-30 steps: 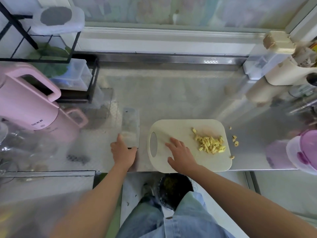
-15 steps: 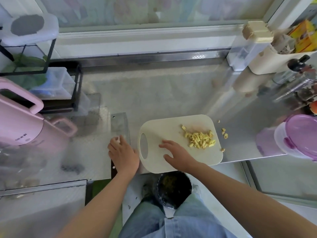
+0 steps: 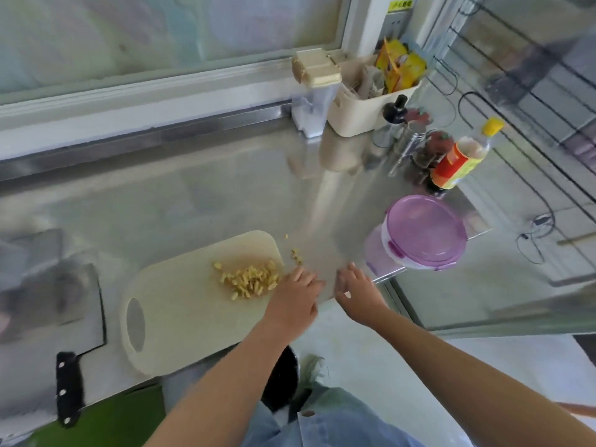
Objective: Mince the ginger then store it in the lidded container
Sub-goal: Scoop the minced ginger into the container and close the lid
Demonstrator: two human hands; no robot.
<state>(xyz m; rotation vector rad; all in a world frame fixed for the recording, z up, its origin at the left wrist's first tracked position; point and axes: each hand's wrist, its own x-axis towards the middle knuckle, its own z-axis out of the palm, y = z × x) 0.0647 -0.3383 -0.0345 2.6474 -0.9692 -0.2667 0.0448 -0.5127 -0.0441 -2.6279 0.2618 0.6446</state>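
Observation:
A pile of chopped yellow ginger [image 3: 250, 280] lies on the right part of the cream cutting board [image 3: 180, 321]. A few stray ginger bits [image 3: 296, 255] sit on the steel counter just past the board. My left hand [image 3: 295, 300] rests at the board's right end, fingertips beside the pile, holding nothing. My right hand [image 3: 358, 293] lies on the counter near its front edge with fingers relaxed, empty, a short way left of the container with the purple lid [image 3: 425, 230]. The lid is on. The cleaver [image 3: 69, 321] lies flat left of the board, black handle toward me.
At the back right stand a clear canister with a beige lid [image 3: 314, 91], a cream caddy [image 3: 364, 104] of packets, and several bottles, among them one with a yellow cap [image 3: 461, 156]. The counter ends just right of the container. A dark bin [image 3: 280, 379] sits below the front edge.
My left hand let go of the cleaver and crossed to the board's right end. My right hand left the board for the counter nearer the container. The view swung right.

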